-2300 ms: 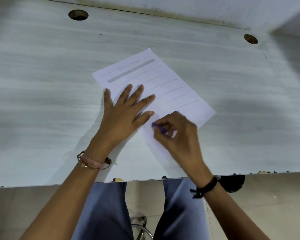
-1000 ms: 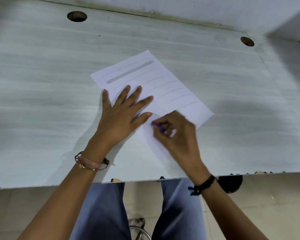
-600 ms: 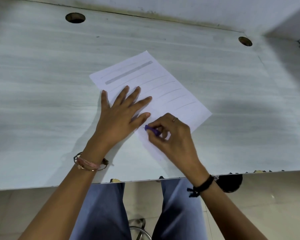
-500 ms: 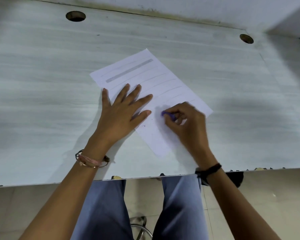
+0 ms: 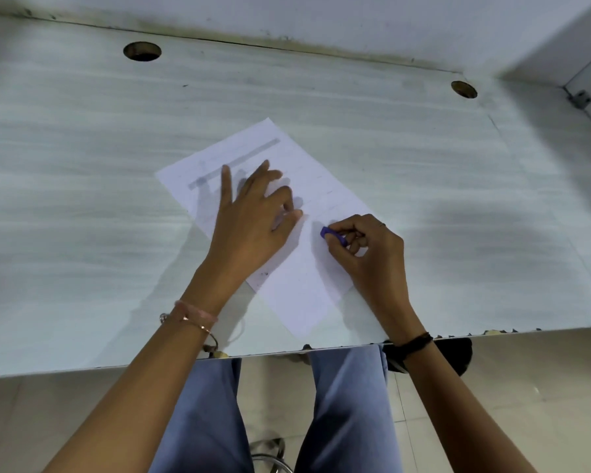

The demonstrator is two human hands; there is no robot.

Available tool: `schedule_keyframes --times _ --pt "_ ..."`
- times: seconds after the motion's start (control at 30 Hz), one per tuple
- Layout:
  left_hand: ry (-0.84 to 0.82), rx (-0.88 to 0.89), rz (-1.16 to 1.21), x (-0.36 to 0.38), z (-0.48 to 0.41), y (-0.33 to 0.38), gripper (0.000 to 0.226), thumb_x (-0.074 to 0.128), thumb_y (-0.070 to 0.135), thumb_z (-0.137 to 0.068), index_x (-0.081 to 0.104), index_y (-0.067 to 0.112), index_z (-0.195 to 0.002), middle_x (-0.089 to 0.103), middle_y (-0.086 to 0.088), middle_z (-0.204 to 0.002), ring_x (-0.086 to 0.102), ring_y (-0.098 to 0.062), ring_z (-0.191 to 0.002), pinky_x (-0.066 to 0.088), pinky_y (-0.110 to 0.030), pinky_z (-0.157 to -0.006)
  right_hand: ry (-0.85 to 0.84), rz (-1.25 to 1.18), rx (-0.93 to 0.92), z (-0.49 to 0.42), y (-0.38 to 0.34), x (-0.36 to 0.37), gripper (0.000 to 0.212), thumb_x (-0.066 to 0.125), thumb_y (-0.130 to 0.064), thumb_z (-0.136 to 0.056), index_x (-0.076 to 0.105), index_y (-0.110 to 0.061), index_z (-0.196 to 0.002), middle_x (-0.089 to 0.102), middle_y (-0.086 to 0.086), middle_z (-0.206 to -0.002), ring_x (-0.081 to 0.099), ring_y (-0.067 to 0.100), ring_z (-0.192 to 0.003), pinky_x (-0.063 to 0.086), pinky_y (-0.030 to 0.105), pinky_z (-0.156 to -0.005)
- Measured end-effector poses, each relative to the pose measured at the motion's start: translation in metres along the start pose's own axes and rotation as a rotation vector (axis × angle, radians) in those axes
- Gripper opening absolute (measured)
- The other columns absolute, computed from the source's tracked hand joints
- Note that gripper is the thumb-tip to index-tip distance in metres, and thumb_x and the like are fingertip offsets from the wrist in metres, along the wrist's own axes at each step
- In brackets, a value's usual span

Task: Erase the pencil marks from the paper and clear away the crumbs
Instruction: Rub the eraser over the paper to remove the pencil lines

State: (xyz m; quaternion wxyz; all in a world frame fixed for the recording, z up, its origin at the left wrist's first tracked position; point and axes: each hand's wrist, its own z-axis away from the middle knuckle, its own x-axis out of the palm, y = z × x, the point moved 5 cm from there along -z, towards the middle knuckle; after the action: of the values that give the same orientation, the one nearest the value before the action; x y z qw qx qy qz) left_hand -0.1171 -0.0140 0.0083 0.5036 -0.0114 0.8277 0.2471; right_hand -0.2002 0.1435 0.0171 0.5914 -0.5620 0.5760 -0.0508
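A white sheet of paper (image 5: 307,186) lies at an angle on the pale desk (image 5: 82,199), with a grey bar near its far end and faint pencil lines across it. My left hand (image 5: 249,223) rests on the paper's left half, thumb and index stretched out and the other fingers partly bent. My right hand (image 5: 369,254) pinches a small purple eraser (image 5: 333,234) whose tip touches the paper's middle. A few dark crumbs (image 5: 263,274) lie by the paper's near left edge.
Two round cable holes sit near the desk's back edge, one at the left (image 5: 141,51) and one at the right (image 5: 463,89). A wall runs behind and a side panel (image 5: 587,83) closes the right. The desk's front edge (image 5: 116,365) is close to my legs.
My left hand has slid farther up the paper and its fingers have bent. My right hand with the eraser moved from the paper's near part up to the middle.
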Motion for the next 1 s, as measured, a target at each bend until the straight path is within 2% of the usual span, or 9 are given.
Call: schedule_keyframes --times 0.07,0.13,0.2,0.43,0.53,0.63,0.8,0.93,1.0 --pt "-0.088 0.042 0.022 0.008 -0.010 0.007 0.032 0.044 0.048 -0.094 0.063 0.032 -0.114 0.034 -0.002 -0.152 0.014 -0.016 -0.147 -0.010 -0.050 -0.114 -0.002 -0.012 0.000 0.003 -0.002 0.000 0.003 0.072 -0.010 -0.081 0.070 -0.012 -0.083 0.065 0.002 -0.078 0.054 0.016 -0.067 0.045 0.017 -0.063" --pt "-0.218 0.042 0.048 0.022 -0.013 0.008 0.035 0.043 0.049 -0.096 0.051 0.045 -0.129 0.019 0.003 -0.159 0.002 -0.013 -0.148 -0.012 -0.054 -0.112 -0.010 -0.022 0.007 0.007 -0.003 0.001 0.004 0.072 -0.009 -0.081 0.070 -0.012 -0.083 0.066 0.001 -0.078 0.054 0.014 -0.069 0.045 0.016 -0.063" --pt "-0.267 0.034 0.042 0.030 -0.010 0.006 0.037 0.037 0.048 -0.097 0.041 0.053 -0.134 0.016 0.005 -0.159 0.003 -0.011 -0.148 -0.011 -0.058 -0.111 -0.009 -0.025 0.016 0.008 -0.004 0.002 0.004 0.072 -0.010 -0.081 0.071 -0.012 -0.084 0.066 0.000 -0.079 0.054 0.013 -0.070 0.045 0.016 -0.064" --pt "-0.271 0.051 0.017 0.032 -0.007 0.002 0.049 0.017 0.062 -0.090 0.036 0.057 -0.135 0.018 0.008 -0.159 0.007 -0.010 -0.147 -0.009 -0.058 -0.111 -0.100 -0.032 -0.061 0.024 -0.021 0.015 0.008 0.073 -0.004 -0.078 0.070 -0.009 -0.083 0.063 0.001 -0.078 0.052 0.006 -0.068 0.041 0.008 -0.063" --pt "-0.266 0.052 -0.004 0.033 -0.007 0.001 0.055 0.011 0.065 -0.086 0.034 0.058 -0.135 0.018 0.008 -0.158 0.008 -0.010 -0.147 -0.008 -0.057 -0.112 0.014 -0.003 0.030 0.004 -0.004 0.000 0.007 0.073 -0.003 -0.077 0.071 -0.009 -0.079 0.062 0.001 -0.075 0.051 0.011 -0.065 0.041 0.013 -0.059" --pt "-0.263 0.050 -0.002 0.033 -0.007 0.001 0.050 0.017 0.064 -0.089 0.035 0.057 -0.136 0.018 0.008 -0.158 0.008 -0.010 -0.147 -0.009 -0.056 -0.112 0.079 0.011 0.055 -0.002 -0.001 -0.006 0.005 0.073 -0.003 -0.076 0.071 -0.008 -0.078 0.062 0.002 -0.073 0.051 0.011 -0.063 0.040 0.012 -0.057" --pt "-0.263 0.050 0.024 0.032 -0.006 0.002 0.044 0.025 0.060 -0.093 0.036 0.056 -0.136 0.017 0.008 -0.159 0.007 -0.010 -0.147 -0.009 -0.057 -0.112 -0.104 -0.002 -0.043 0.017 -0.020 0.012 0.009 0.073 -0.003 -0.076 0.071 -0.010 -0.081 0.064 0.001 -0.075 0.052 0.009 -0.066 0.041 0.012 -0.062" --pt "-0.289 0.036 -0.004 0.032 -0.008 0.003 0.042 0.028 0.056 -0.095 0.033 0.057 -0.137 0.014 0.009 -0.159 0.004 -0.010 -0.148 -0.010 -0.056 -0.113 0.092 0.053 0.053 -0.008 0.006 -0.015 0.008 0.072 -0.004 -0.076 0.072 -0.011 -0.079 0.064 0.002 -0.074 0.054 0.014 -0.065 0.043 0.017 -0.059" --pt "-0.278 0.036 0.000 0.032 -0.008 0.003 0.041 0.029 0.056 -0.095 0.033 0.057 -0.136 0.016 0.008 -0.159 0.005 -0.010 -0.147 -0.009 -0.057 -0.112 0.057 0.062 0.025 -0.002 -0.004 -0.006 0.006 0.072 -0.004 -0.076 0.071 -0.010 -0.078 0.063 0.001 -0.073 0.052 0.011 -0.063 0.043 0.016 -0.058"
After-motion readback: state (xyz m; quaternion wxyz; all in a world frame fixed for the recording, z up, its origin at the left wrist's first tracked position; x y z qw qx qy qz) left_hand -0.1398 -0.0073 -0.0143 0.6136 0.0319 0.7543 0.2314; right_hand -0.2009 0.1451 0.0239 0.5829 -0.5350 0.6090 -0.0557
